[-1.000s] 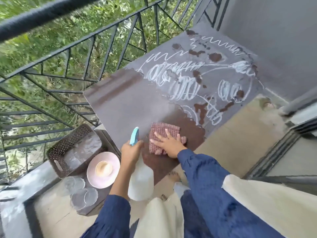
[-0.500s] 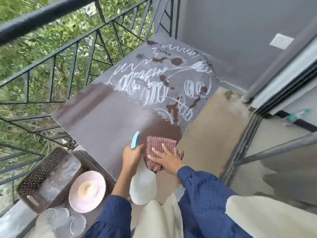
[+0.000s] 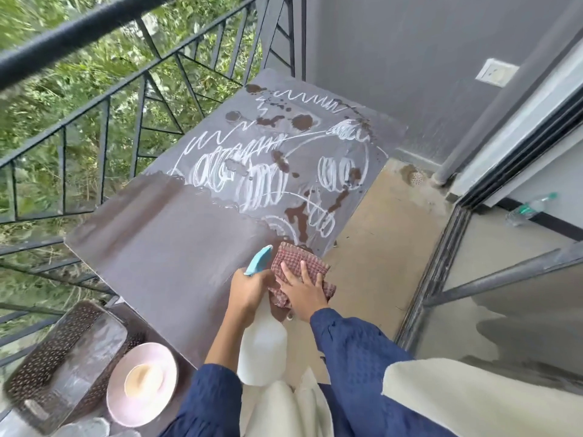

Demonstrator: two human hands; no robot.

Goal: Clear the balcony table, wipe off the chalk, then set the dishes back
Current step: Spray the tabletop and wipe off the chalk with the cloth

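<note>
The brown balcony table (image 3: pixel 164 257) is wiped on its near half, while white chalk scribbles (image 3: pixel 252 175) and wet dark spots cover the far half. My right hand (image 3: pixel 303 288) presses flat on a red checked cloth (image 3: pixel 299 263) at the table's near right edge. My left hand (image 3: pixel 249 291) grips the neck of a white spray bottle (image 3: pixel 262 351) with a blue nozzle (image 3: pixel 258 260), just left of the cloth. The dishes sit low at the left: a pink plate (image 3: pixel 142 384) with a cream cup on it.
A dark perforated tray (image 3: pixel 50 361) and clear glass pieces (image 3: pixel 85 428) lie beside the plate at bottom left. A black metal railing (image 3: pixel 104 99) runs along the table's left side. A grey wall stands behind, and a sliding door frame (image 3: pixel 441 266) is at right.
The view has shifted left, so the table sits further right. My right hand has slid the cloth slightly toward the table's right edge. My left hand still holds the spray bottle.
</note>
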